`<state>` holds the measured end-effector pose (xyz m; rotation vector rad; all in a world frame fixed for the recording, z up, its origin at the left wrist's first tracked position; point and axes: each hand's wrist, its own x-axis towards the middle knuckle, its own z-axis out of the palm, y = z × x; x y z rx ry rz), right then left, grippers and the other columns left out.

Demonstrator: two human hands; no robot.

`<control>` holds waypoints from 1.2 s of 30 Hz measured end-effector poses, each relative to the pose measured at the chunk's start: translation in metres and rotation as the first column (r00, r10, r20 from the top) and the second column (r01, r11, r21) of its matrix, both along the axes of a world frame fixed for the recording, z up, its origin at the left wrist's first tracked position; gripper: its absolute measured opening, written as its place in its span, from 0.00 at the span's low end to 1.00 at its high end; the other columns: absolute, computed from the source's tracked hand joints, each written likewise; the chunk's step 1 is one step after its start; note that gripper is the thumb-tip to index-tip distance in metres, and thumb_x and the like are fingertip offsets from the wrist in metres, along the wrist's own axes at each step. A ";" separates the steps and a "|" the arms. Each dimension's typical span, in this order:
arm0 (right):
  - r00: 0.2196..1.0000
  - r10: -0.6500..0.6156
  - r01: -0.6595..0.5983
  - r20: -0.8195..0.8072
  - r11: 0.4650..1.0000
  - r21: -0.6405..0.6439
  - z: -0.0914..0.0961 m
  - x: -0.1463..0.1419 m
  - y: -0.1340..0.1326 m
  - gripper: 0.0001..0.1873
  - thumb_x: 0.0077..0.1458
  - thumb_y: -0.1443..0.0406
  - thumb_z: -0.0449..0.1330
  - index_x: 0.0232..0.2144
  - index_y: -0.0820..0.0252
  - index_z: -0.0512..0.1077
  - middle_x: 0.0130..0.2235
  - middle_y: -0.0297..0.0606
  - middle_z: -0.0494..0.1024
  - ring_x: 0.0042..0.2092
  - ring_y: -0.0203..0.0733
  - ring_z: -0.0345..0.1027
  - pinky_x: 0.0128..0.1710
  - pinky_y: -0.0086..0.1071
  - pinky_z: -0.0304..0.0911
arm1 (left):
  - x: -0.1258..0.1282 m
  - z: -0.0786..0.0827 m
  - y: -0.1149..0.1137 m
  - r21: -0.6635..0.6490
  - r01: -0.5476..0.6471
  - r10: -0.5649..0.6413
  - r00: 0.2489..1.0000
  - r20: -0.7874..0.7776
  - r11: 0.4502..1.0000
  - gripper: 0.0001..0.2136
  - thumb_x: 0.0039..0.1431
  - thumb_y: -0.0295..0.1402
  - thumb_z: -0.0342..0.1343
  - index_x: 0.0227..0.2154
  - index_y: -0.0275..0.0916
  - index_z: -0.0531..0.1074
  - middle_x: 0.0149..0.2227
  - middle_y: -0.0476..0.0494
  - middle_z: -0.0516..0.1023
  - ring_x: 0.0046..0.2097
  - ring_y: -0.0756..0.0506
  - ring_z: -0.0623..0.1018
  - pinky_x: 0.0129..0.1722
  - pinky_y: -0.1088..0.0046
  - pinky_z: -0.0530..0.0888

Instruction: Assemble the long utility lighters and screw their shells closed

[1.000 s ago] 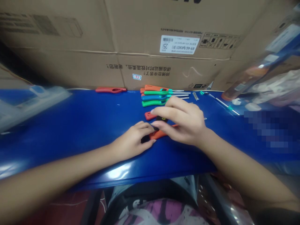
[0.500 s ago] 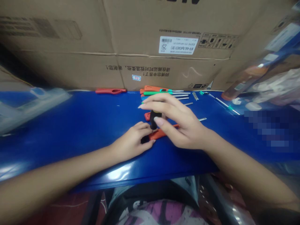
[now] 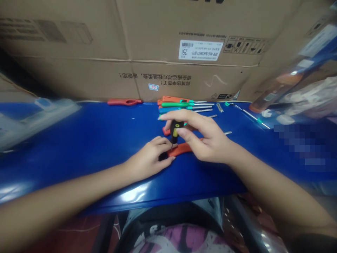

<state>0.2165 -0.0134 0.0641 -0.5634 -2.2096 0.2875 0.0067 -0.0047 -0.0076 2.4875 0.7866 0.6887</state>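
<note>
My left hand (image 3: pixel 150 158) rests on the blue table (image 3: pixel 92 140), fingers curled and pressed on the near end of an orange tool handle (image 3: pixel 181 149). My right hand (image 3: pixel 202 137) pinches a small black and yellow screwdriver (image 3: pixel 173 129), held upright with its tip down on that orange handle. Another red handle (image 3: pixel 165 131) lies just behind, mostly hidden by my right fingers.
A stack of orange, green and blue handled tools (image 3: pixel 176 105) lies behind my hands. A red handle (image 3: pixel 123 102) lies alone to the left. Loose metal shafts (image 3: pixel 252 117) lie right. Large cardboard boxes (image 3: pixel 158 52) wall the back. Clear plastic bags (image 3: pixel 37 116) sit at both sides.
My right hand lifted and turned the small screwdriver upright, its tip now standing on the orange handle. My left hand stayed in place.
</note>
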 end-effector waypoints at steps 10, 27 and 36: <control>0.992 -0.117 0.109 0.044 0.984 0.142 -0.003 -0.001 0.000 0.18 0.70 0.70 0.47 0.56 0.63 0.70 0.52 0.44 0.79 0.53 0.41 0.74 0.49 0.34 0.71 | 0.001 0.000 0.000 0.031 -0.006 0.005 1.000 0.017 1.000 0.09 0.66 0.32 0.58 0.45 0.36 0.78 0.41 0.41 0.77 0.44 0.43 0.78 0.47 0.64 0.76; 1.000 -0.009 0.011 -0.018 0.993 0.118 0.005 -0.003 -0.005 0.12 0.67 0.68 0.55 0.48 0.60 0.75 0.44 0.39 0.81 0.46 0.38 0.76 0.48 0.33 0.72 | 0.001 -0.002 0.002 0.005 -0.008 0.008 1.000 0.009 1.000 0.06 0.65 0.32 0.58 0.39 0.36 0.78 0.41 0.41 0.77 0.45 0.42 0.77 0.47 0.62 0.75; 0.998 -0.020 0.018 0.061 0.999 0.037 0.004 -0.002 -0.006 0.19 0.70 0.66 0.50 0.60 0.59 0.68 0.53 0.42 0.78 0.52 0.41 0.74 0.51 0.37 0.73 | 0.001 -0.002 0.001 0.025 0.005 -0.006 0.999 0.034 1.000 0.06 0.67 0.32 0.57 0.40 0.36 0.77 0.40 0.42 0.77 0.43 0.44 0.77 0.45 0.65 0.75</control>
